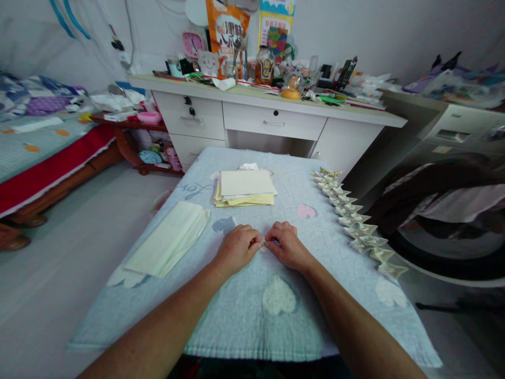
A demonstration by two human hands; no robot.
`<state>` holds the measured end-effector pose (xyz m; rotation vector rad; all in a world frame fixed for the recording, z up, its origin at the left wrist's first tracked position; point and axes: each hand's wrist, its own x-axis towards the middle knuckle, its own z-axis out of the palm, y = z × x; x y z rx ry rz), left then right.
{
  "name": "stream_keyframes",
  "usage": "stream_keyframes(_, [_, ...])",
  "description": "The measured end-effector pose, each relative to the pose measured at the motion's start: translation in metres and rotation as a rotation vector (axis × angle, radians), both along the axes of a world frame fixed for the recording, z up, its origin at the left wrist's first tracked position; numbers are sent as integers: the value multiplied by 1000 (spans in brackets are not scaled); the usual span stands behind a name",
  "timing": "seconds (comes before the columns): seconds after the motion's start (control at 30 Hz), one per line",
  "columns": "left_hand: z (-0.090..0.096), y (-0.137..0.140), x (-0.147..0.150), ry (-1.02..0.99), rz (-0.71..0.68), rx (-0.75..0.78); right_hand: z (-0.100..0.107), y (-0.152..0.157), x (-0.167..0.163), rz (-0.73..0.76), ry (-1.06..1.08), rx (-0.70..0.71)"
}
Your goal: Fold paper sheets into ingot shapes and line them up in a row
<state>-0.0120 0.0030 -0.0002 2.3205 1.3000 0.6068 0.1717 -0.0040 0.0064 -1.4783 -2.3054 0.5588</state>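
Note:
Both of my hands meet over the middle of the cloth-covered table (236,326). My left hand (241,246) and my right hand (287,243) are closed, pinching a small piece of folded paper (263,245) between them; most of it is hidden by the fingers. Beyond them lies a stack of cream and yellow paper (248,184). A pile of pale green paper sheets (168,239) rests slantwise on the left. Along the right side runs a row of folded paper boat-like shapes (361,230), set close one behind another.
Behind the table stands a white desk (272,113) crowded with a jar (264,66), an orange bag (226,37) and a pink clock (192,44). A front-loading washing machine (453,131) is on the right. At left are a bed (43,137) and a low wooden shelf (126,123).

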Motion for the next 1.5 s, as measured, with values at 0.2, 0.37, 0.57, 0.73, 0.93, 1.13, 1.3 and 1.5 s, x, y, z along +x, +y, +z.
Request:
stream_keyframes(0.2, [-1,1,-3,-3,-39,38,0,-2,-1,7,35,13])
stream_keyframes(0.37, [-1,3,-3,-5,-53,39,-3,0,-3,35,51,24])
stream_keyframes(0.57, [-3,2,-1,2,-12,15,-4,2,-6,23,14,22])
stream_keyframes(0.73, [0,4,1,52,74,-70,-1,2,-10,-14,-3,-14])
stream_keyframes(0.93, [4,8,2,70,94,-138,-4,3,-8,-50,68,-22])
stream_keyframes(1.13, [4,9,3,81,115,-158,-7,3,-8,-134,62,17])
stream_keyframes(1.3, [1,7,4,103,188,-136,-9,3,-12,-173,-9,23])
stream_keyframes(1.5, [1,3,2,112,182,-109,-7,3,-14,-190,-58,12])
